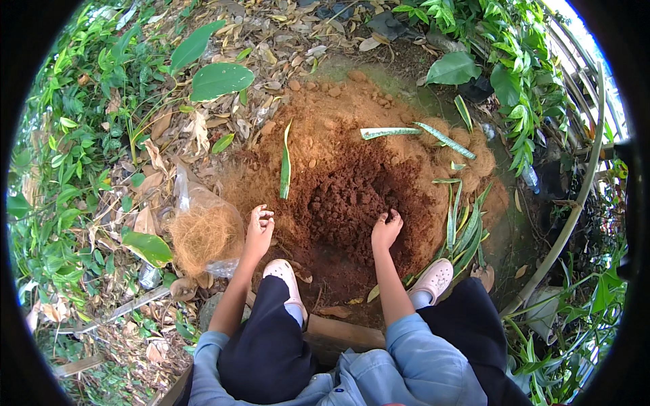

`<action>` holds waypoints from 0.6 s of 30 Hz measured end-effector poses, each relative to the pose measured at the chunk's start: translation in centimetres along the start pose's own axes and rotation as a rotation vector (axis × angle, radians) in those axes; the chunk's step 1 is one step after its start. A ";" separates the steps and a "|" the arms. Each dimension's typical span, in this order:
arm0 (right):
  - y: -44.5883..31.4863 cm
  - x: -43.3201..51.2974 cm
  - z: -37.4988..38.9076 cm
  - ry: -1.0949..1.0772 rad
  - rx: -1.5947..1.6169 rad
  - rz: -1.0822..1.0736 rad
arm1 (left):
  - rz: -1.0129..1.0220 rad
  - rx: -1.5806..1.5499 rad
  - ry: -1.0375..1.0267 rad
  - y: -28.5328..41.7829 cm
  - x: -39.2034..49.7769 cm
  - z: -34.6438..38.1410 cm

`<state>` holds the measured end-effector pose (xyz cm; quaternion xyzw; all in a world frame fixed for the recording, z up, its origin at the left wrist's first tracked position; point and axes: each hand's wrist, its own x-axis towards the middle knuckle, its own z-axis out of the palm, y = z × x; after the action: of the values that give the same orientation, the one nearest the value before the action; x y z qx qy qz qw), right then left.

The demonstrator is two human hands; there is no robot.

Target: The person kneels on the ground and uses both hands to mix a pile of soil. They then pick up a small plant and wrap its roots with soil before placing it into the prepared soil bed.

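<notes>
A mound of loose soil (pixel 350 200), dark and moist in the middle and lighter brown at its rim, lies before me. My right hand (pixel 387 229) is at the dark soil's near right part, fingers curled; whether it pinches any soil is hidden. Soil clings to the curled fingers of my left hand (pixel 260 231), which is over the mound's left edge with no object visible in it. Right of the plastic bag (pixel 231 213) of brown coir fibre (pixel 200 236) is that hand. Cut snake plant leaf pieces (pixel 286 165) lie on the mound, and longer leaves (pixel 469 231) are at its right.
Clumps of fibre (pixel 477 160) rest at the mound's right edge. My clog-clad feet flank the near soil, before a wooden plank (pixel 345 332). Dry leaves (pixel 274 45) and green plants surround the spot. A curved pole (pixel 569 223) and a plastic bottle (pixel 530 177) are at right.
</notes>
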<state>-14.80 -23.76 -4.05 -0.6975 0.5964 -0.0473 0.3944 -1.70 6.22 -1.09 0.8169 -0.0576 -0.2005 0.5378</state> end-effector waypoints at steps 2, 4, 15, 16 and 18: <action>-0.5 -0.4 1.5 0.034 0.097 0.154 | 0.004 0.015 0.000 0.1 -0.1 0.0; -0.7 0.1 2.3 0.016 0.085 0.194 | 0.011 0.015 0.002 0.2 -0.1 0.0; 0.3 1.0 0.7 0.054 0.070 -0.037 | 0.006 0.016 0.025 -0.5 0.2 -0.4; 0.7 -0.1 1.2 0.163 0.087 -0.018 | 0.023 0.023 0.027 -0.5 0.2 -0.4; 2.0 -2.4 1.8 0.141 0.089 0.020 | 0.007 0.020 0.027 -0.5 0.2 -0.5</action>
<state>-16.14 -20.68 -5.55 -0.6683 0.6270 -0.1188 0.3824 -1.39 6.75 -1.45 0.8246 -0.0551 -0.1873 0.5309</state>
